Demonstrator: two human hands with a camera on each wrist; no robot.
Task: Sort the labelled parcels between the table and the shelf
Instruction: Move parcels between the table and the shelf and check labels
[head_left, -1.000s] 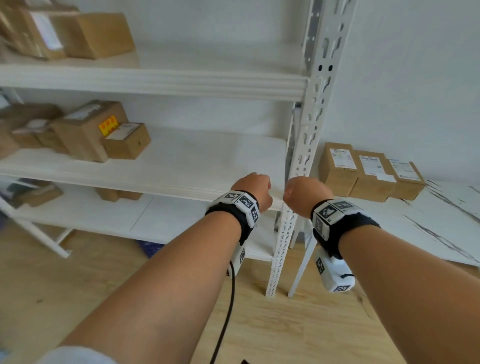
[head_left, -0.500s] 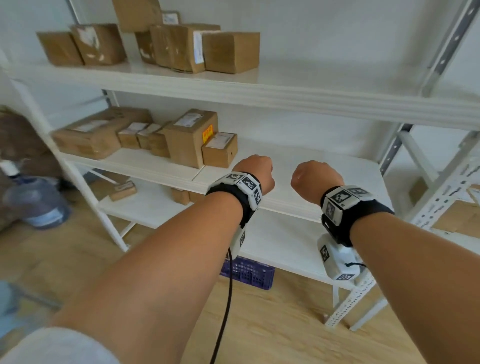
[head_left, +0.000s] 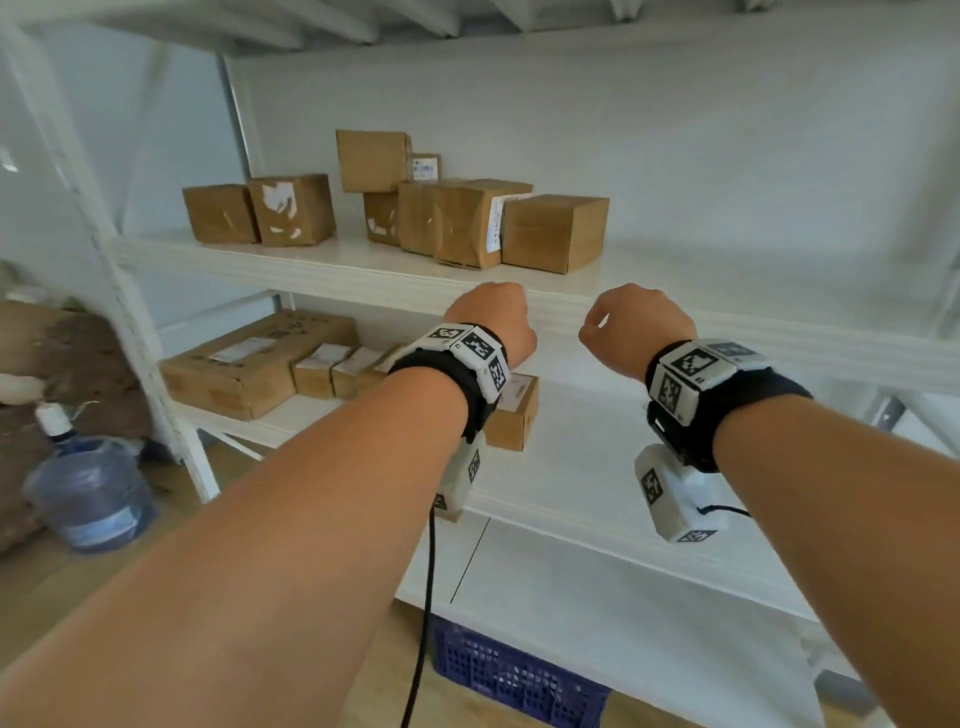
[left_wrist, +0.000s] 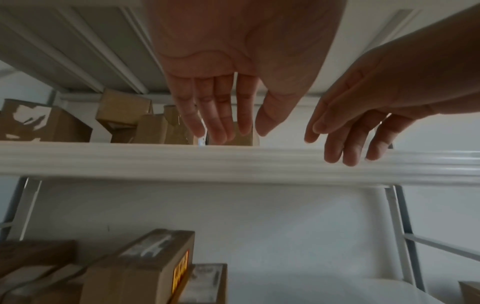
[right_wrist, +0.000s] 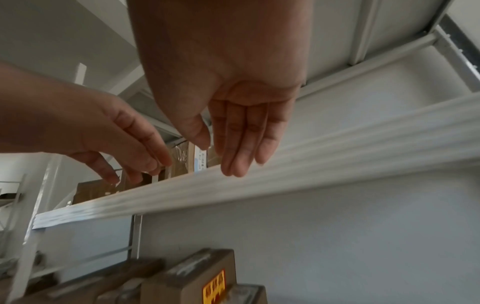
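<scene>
Several brown cardboard parcels (head_left: 467, 218) stand on the upper board of a white shelf (head_left: 675, 306); the nearest is a plain box (head_left: 553, 233) beside a labelled one (head_left: 470, 221). More parcels (head_left: 249, 361) lie on the middle board. My left hand (head_left: 491, 317) and right hand (head_left: 636, 325) hover side by side in front of the upper board's edge, below that plain box. Both hold nothing. In the left wrist view the left hand's fingers (left_wrist: 218, 115) hang straight and relaxed; the right wrist view shows the right hand's fingers (right_wrist: 241, 139) the same.
A water jug (head_left: 91, 493) stands on the wooden floor at the left. A blue crate (head_left: 514, 675) sits under the lowest board. A parcel with a yellow sticker (left_wrist: 145, 265) lies on the middle board beneath my hands. The shelf's right half holds bare boards.
My view has swung left and up from the table's parcels to the shelf's upper board. Both hands rose together to that board's front edge.
</scene>
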